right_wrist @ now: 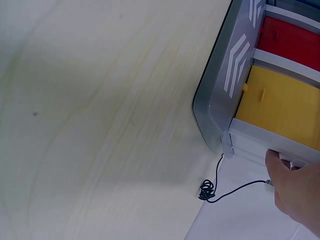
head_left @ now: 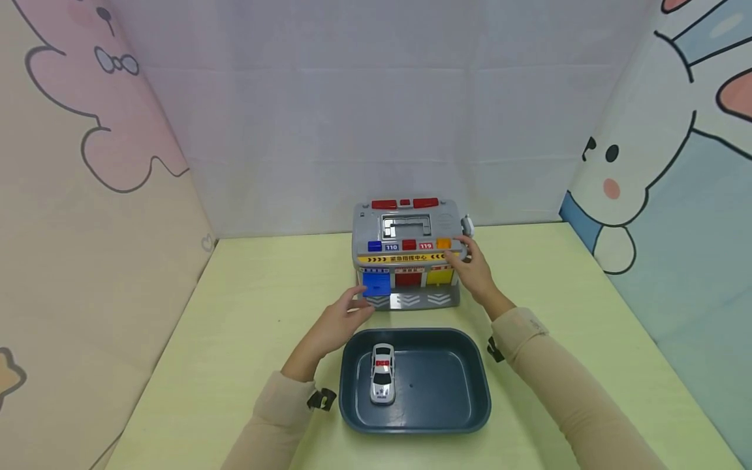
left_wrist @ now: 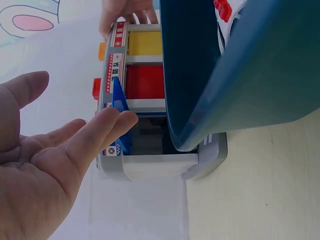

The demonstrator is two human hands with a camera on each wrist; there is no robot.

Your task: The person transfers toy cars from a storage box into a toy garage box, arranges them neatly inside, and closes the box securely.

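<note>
A grey toy garage (head_left: 367,228) with blue, red and yellow doors stands at the back middle of the table. Its blue door (left_wrist: 120,95) is swung outward and up, with the dark bay showing beneath it in the left wrist view. My left hand (head_left: 337,325) has its fingertips at this blue door, fingers mostly straight. At the garage's upper right corner, my right hand (head_left: 478,281) grips the side, thumb toward the front. The red door (right_wrist: 292,45) and the yellow door (right_wrist: 282,102) are down.
A dark blue tray (head_left: 435,426) lies in front of the garage, holding a white toy police car (head_left: 382,388). A thin black cord (right_wrist: 206,191) is coiled by the garage's right side. A pale curtain (head_left: 382,117) hangs behind the table.
</note>
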